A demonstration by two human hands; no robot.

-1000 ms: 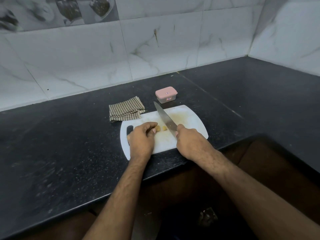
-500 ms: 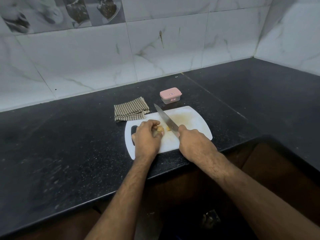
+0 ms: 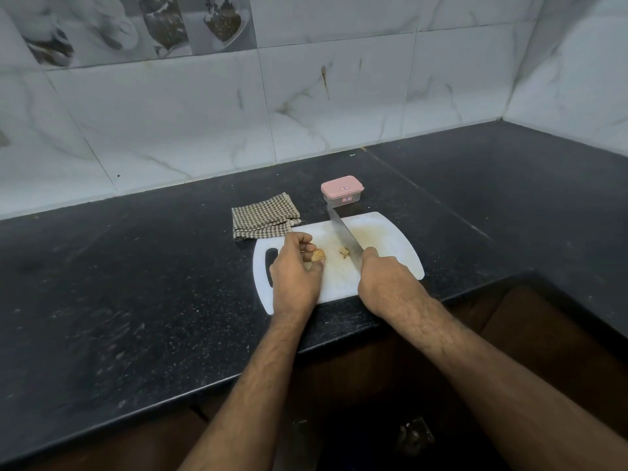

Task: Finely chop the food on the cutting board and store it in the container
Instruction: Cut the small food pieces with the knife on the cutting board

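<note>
the left hand (image 3: 295, 266) is pinching a small tan food chunk (image 3: 318, 255) on the white cutting board (image 3: 390, 239) on the counter (image 3: 136, 300); a cut piece (image 3: 344, 252) is lying just beside the knife (image 3: 343, 232), whose handle the right hand (image 3: 387, 280) is clenching. the chunk is looking firm, light and liable to roll, so fingertips are best pinning its far end. the pink-lidded container (image 3: 342, 191) is sitting behind the board, lid on.
</note>
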